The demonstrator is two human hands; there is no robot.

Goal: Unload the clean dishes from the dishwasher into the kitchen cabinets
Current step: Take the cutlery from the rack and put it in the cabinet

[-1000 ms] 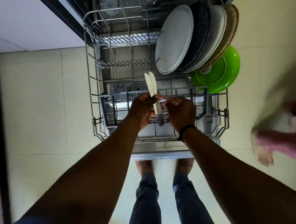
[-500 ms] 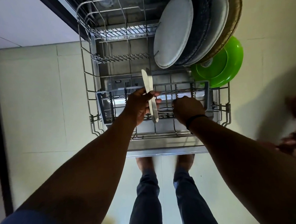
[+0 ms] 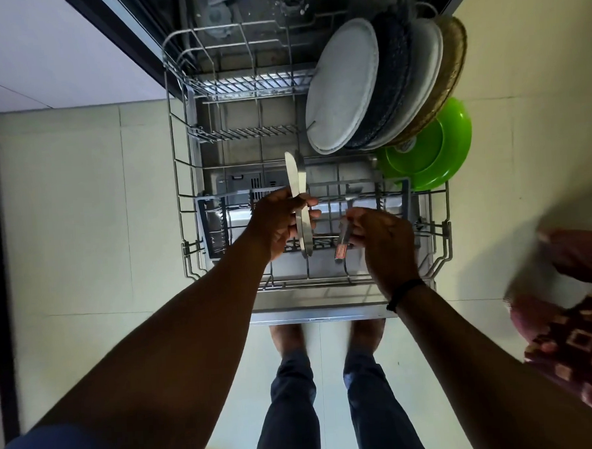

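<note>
Two table knives [image 3: 300,203] gripped in my left hand [image 3: 280,221]; right hand [image 3: 381,240] pinches a red-handled utensil [image 3: 343,243] from the cutlery basket [image 3: 404,198]; next, pass it left.

Both my arms reach forward and down, forearms bare. My left hand [image 3: 280,221] curls its fingers and thumb in a firm grip around what it holds — knuckles outward. My right hand [image 3: 381,237], a dark band at its wrist, pinches between thumb and curled fingers.
</note>
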